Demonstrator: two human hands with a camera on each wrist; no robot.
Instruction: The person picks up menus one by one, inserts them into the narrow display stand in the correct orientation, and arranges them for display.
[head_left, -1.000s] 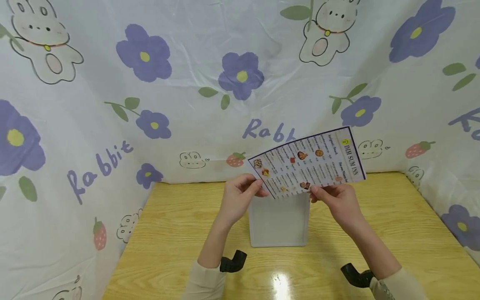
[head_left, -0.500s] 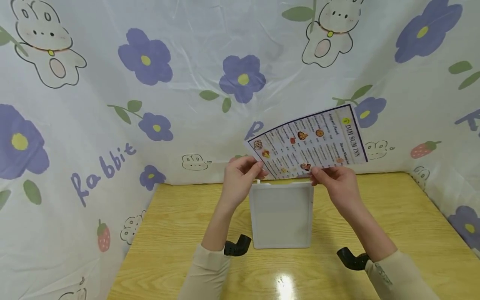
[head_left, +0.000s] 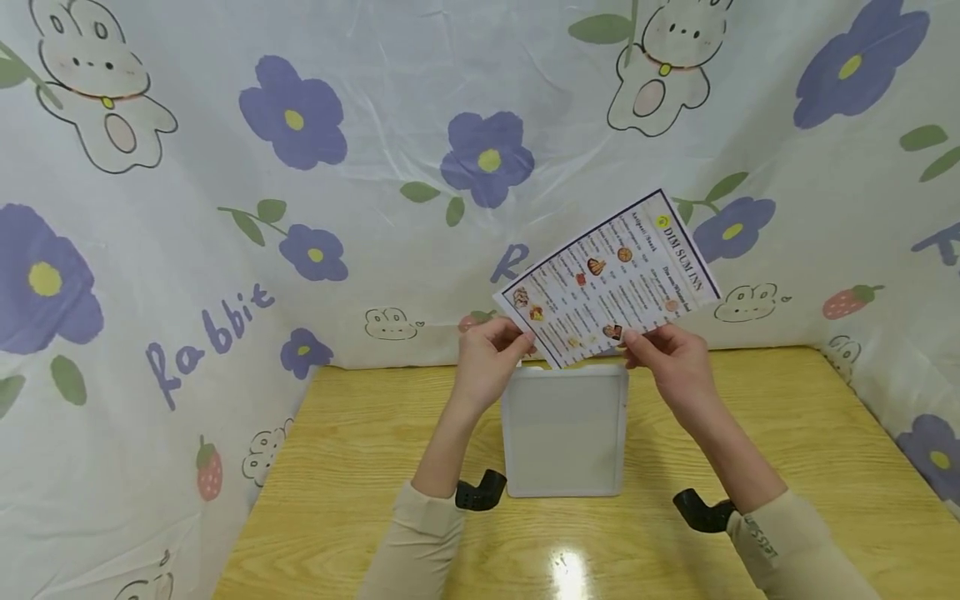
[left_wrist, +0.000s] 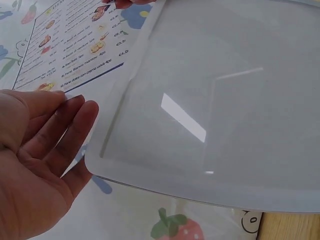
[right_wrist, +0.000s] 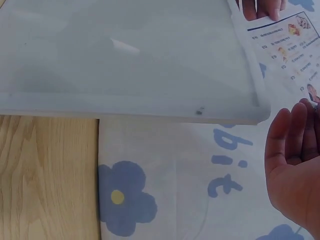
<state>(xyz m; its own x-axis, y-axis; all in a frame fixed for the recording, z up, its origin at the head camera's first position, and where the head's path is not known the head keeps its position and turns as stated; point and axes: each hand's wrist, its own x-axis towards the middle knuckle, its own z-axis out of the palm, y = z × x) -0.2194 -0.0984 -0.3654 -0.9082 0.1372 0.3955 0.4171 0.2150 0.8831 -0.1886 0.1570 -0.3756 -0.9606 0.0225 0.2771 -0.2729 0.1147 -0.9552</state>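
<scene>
A printed menu card [head_left: 611, 275] headed "DIM SUM INN" is held tilted just above the top edge of a white upright frame [head_left: 566, 433]. My left hand [head_left: 487, 358] pinches the card's lower left end between thumb and fingers. With thumb and fingertips, my right hand [head_left: 675, 362] pinches its lower edge toward the right. The frame stands on the table with a clear, shiny front panel. In the left wrist view the menu [left_wrist: 80, 45] passes by the frame's upper corner, near my left fingers [left_wrist: 75, 125].
The wooden table [head_left: 360, 467] reaches back to a white cloth backdrop [head_left: 375, 100] printed with rabbits and purple flowers. The cloth also closes in the left and right sides. A black strap piece sits on each wrist [head_left: 480, 492].
Both hands have raised the menu from in front of the frame to above its top edge. The card has then turned, its left end dipping and its right end shifting left.
</scene>
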